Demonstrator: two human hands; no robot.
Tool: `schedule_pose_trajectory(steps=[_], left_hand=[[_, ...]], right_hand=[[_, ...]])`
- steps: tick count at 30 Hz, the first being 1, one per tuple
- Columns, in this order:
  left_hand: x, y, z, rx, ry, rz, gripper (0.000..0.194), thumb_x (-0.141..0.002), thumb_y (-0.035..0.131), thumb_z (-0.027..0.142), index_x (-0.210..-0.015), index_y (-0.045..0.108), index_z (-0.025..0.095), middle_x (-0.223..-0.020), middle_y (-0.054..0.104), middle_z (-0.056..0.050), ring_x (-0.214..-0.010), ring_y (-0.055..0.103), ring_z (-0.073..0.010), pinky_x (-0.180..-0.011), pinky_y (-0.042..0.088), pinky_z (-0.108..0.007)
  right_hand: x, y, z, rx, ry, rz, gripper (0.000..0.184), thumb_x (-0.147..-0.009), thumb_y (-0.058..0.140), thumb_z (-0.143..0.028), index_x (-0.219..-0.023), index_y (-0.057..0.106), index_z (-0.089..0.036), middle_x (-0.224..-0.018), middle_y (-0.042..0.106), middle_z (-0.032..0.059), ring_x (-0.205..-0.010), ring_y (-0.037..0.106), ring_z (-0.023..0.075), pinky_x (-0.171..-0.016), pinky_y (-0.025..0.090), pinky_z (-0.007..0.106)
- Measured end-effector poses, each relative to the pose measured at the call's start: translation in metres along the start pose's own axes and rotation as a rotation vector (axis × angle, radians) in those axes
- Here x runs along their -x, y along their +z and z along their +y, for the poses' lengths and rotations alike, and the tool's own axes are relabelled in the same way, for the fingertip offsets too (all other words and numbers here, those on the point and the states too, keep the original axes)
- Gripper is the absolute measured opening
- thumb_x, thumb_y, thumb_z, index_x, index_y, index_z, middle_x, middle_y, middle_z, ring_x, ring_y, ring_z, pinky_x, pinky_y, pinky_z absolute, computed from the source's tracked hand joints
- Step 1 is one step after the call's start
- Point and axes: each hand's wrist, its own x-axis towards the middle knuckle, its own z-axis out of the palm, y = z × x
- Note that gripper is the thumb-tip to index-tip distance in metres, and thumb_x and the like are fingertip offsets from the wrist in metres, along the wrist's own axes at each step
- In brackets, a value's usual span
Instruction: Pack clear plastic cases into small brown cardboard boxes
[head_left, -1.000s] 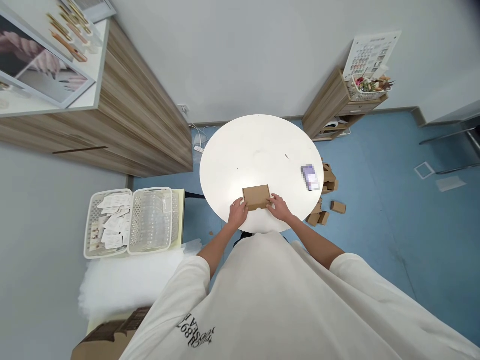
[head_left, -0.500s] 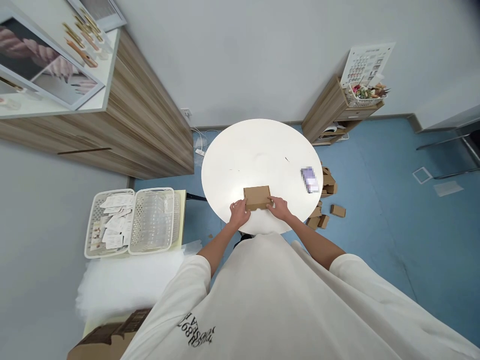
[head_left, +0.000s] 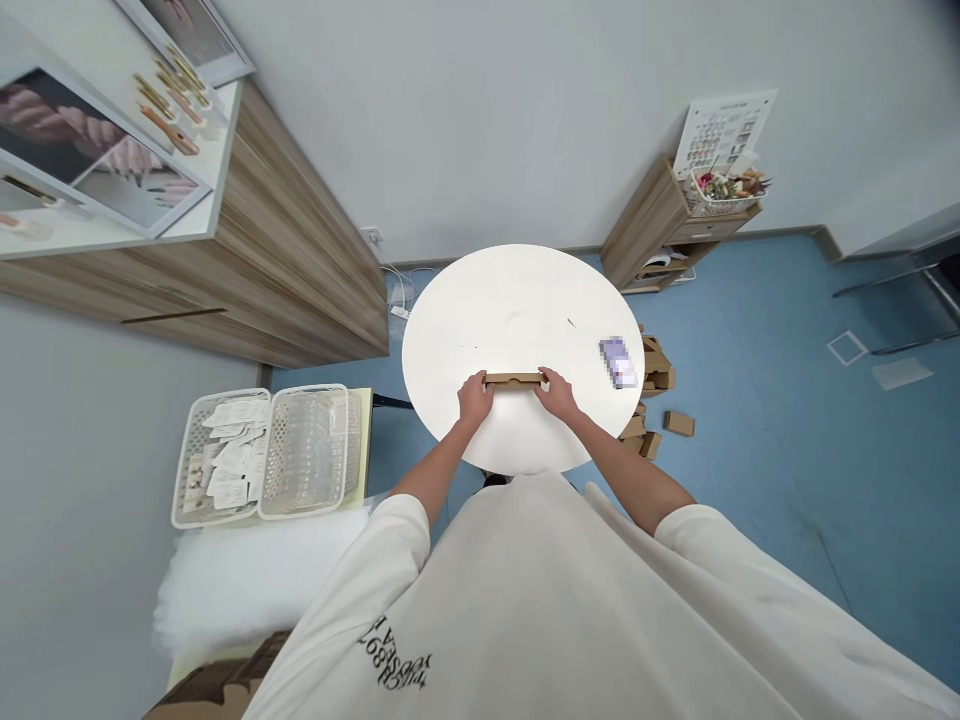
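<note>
A small brown cardboard box (head_left: 514,379) is over the round white table (head_left: 517,300), tilted so that mostly a narrow side faces me. My left hand (head_left: 475,398) grips its left end, and my right hand (head_left: 557,394) grips the right end. Fingers of both hands curl around the far corners. The box looks closed; its broad face is barely visible from here. Whether its lower edge rests on the table, I cannot tell.
A blurred purple item (head_left: 618,362) lies at the table's right. Several cardboard boxes (head_left: 656,365) are on the floor beyond it. To the left stand a white basket of packets (head_left: 184,470) and another basket with clear plastic pieces (head_left: 274,450), beside white sheeting (head_left: 255,570).
Both hands have moved slightly away from me with the box. It has tipped, so its broad face has turned out of sight and a thin side shows.
</note>
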Motion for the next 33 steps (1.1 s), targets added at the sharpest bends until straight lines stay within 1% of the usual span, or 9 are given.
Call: schedule_pose_trajectory(steps=[3,5,7,10,12,15,23,28,33], left_hand=[[-0.011,0.002,-0.002,-0.046,-0.001,0.047,0.036,-0.095,0.052,0.028,-0.130,0.060,0.024,-0.126,0.059,-0.012,-0.120,0.055,-0.0301,-0.101,0.044,-0.044],[-0.015,0.003,-0.003,-0.072,-0.005,0.078,0.034,-0.094,0.055,0.027,-0.126,0.064,0.024,-0.124,0.058,-0.013,-0.119,0.054,-0.0318,-0.100,0.046,-0.045],[-0.017,0.004,-0.003,-0.063,-0.005,0.072,0.035,-0.093,0.055,0.025,-0.126,0.064,0.024,-0.120,0.058,-0.013,-0.116,0.056,-0.0314,-0.099,0.047,-0.046],[-0.019,0.004,-0.003,-0.021,0.000,0.029,0.037,-0.093,0.054,0.022,-0.129,0.062,0.024,-0.113,0.060,-0.011,-0.108,0.059,-0.0276,-0.098,0.048,-0.044],[-0.019,0.004,-0.003,0.006,0.013,0.016,0.038,-0.093,0.053,0.019,-0.130,0.061,0.023,-0.114,0.059,-0.011,-0.104,0.061,-0.0248,-0.097,0.050,-0.041],[-0.019,0.004,-0.003,0.031,0.037,0.018,0.040,-0.092,0.052,0.015,-0.131,0.060,0.022,-0.120,0.057,-0.011,-0.101,0.062,-0.0227,-0.094,0.051,-0.038],[-0.014,0.000,0.002,-0.044,0.131,0.036,0.040,-0.091,0.049,0.010,-0.128,0.059,0.021,-0.116,0.056,-0.011,-0.103,0.060,-0.0248,-0.092,0.051,-0.040],[-0.013,-0.004,0.003,-0.019,0.143,0.023,0.040,-0.091,0.048,0.009,-0.128,0.058,0.021,-0.120,0.055,-0.011,-0.101,0.060,-0.0233,-0.090,0.052,-0.038],[-0.013,-0.004,0.002,-0.003,0.163,0.014,0.042,-0.091,0.047,0.009,-0.130,0.058,0.023,-0.121,0.055,-0.010,-0.102,0.060,-0.0234,-0.092,0.052,-0.038]], right_hand=[[-0.008,0.003,0.001,-0.052,0.027,0.015,0.046,-0.090,0.051,-0.025,-0.136,0.054,-0.023,-0.127,0.063,0.0078,-0.111,0.061,0.0214,-0.098,0.048,0.036],[-0.011,0.004,0.002,-0.066,0.050,0.030,0.044,-0.090,0.051,-0.023,-0.134,0.056,-0.021,-0.128,0.062,0.0092,-0.107,0.063,0.0207,-0.095,0.050,0.035],[-0.012,0.004,0.001,-0.057,0.072,0.051,0.044,-0.089,0.051,-0.023,-0.133,0.056,-0.021,-0.127,0.061,0.0101,-0.104,0.064,0.0212,-0.092,0.051,0.036],[-0.012,0.004,-0.001,-0.032,0.083,0.073,0.045,-0.088,0.051,-0.025,-0.132,0.056,-0.022,-0.117,0.064,0.0091,-0.101,0.063,0.0228,-0.089,0.052,0.037],[-0.012,0.003,-0.003,-0.022,0.069,0.075,0.044,-0.088,0.050,-0.025,-0.132,0.056,-0.022,-0.111,0.066,0.0081,-0.099,0.063,0.0229,-0.090,0.051,0.038],[-0.012,0.004,-0.005,-0.009,0.046,0.066,0.044,-0.089,0.046,-0.022,-0.131,0.056,-0.022,-0.111,0.066,0.0082,-0.099,0.062,0.0227,-0.092,0.050,0.038],[-0.013,0.003,-0.006,0.087,-0.006,0.041,0.045,-0.092,0.044,-0.020,-0.136,0.052,-0.022,-0.115,0.063,0.0081,-0.099,0.062,0.0220,-0.092,0.049,0.036],[-0.014,0.002,-0.007,0.121,-0.007,0.024,0.047,-0.092,0.044,-0.020,-0.138,0.051,-0.022,-0.113,0.063,0.0090,-0.099,0.061,0.0238,-0.091,0.049,0.038],[-0.015,0.001,-0.008,0.116,-0.004,0.040,0.045,-0.092,0.045,-0.019,-0.136,0.053,-0.022,-0.113,0.063,0.0092,-0.099,0.061,0.0241,-0.092,0.049,0.038]])
